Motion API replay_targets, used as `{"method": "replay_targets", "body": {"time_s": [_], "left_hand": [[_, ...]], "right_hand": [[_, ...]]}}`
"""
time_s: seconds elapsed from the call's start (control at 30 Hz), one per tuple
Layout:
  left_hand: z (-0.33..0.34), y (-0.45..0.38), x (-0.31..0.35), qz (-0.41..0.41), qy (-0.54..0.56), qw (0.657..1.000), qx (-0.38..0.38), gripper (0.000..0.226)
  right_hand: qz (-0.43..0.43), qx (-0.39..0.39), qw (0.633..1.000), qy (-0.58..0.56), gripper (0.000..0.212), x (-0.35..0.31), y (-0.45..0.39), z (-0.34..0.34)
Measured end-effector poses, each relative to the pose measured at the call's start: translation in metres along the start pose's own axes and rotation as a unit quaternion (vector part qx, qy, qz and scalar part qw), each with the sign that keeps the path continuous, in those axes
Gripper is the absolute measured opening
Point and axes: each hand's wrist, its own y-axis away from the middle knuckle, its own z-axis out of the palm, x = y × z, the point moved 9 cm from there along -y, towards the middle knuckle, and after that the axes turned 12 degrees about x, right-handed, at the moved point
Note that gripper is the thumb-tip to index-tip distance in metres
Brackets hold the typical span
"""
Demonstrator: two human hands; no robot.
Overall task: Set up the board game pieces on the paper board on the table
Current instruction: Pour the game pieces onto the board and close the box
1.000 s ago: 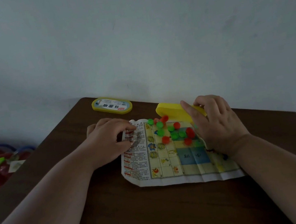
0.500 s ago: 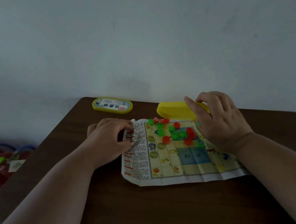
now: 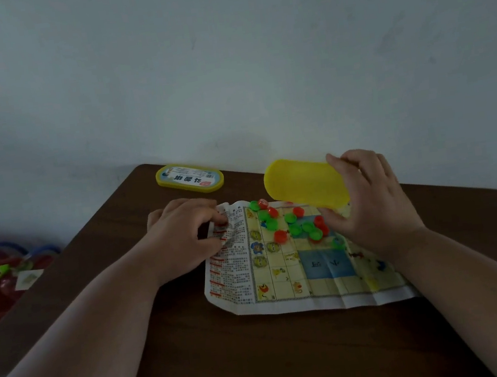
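Right, the right hand (image 3: 375, 203) is gripping the yellow box (image 3: 305, 182) by its right end, fingers curled over the far rim and thumb underneath, and it is holding the box tilted up off the paper board (image 3: 307, 262), long axis running left to right above the board's far edge. No pieces are showing at the box's mouth, so I'm judging the tipping-out done. The pieces (image 3: 293, 223) themselves, red and green discs, are lying in a loose heap on the far part of the board, just below and in front of the box, some touching one another. One green disc (image 3: 338, 242) is sitting apart, right beside the right palm.

The left hand (image 3: 183, 231) is pressing down on the board's left margin, the printed strip, fingers curled and pinching the paper at its far corner, so it is busy anchoring the sheet on the table (image 3: 263, 360).

Here's what the next move is turning on: the heap is lying between the two hands, nearer the right one, directly under the box that hand is carrying. So I'm reckoning the box wants setting aside to the right or rear before those fingers are free to sort discs onto squares. The lid (image 3: 189, 178) is resting well back on the left, near the wall.
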Motion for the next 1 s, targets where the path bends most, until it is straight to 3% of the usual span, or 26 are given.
{"method": "replay_targets", "body": {"time_s": [0.1,0.23,0.43,0.63,0.9,1.0], "left_hand": [[-0.001,-0.001,-0.002,-0.006,-0.008,1.0,0.002,0.043],[-0.001,-0.002,-0.005,-0.014,-0.015,1.0,0.007,0.042],[-0.008,0.002,-0.014,-0.021,-0.038,0.998,0.04,0.036],[-0.027,0.005,-0.017,-0.031,-0.036,0.994,0.102,0.013],[-0.03,0.008,-0.024,-0.068,0.02,0.992,0.105,0.038],[-0.03,0.007,-0.025,-0.07,0.016,0.993,0.099,0.038]], "right_hand": [[0.108,-0.041,0.989,-0.091,0.088,-0.002,-0.012,0.012],[0.159,-0.09,0.969,-0.166,0.091,-0.023,-0.031,0.038],[0.132,-0.195,0.956,-0.173,0.095,-0.067,-0.053,0.085],[0.106,-0.243,0.958,-0.109,0.09,-0.1,-0.064,0.108],[0.073,-0.284,0.954,-0.06,0.098,-0.121,-0.052,0.122],[0.091,-0.267,0.956,-0.081,0.086,-0.117,-0.053,0.122]]}}
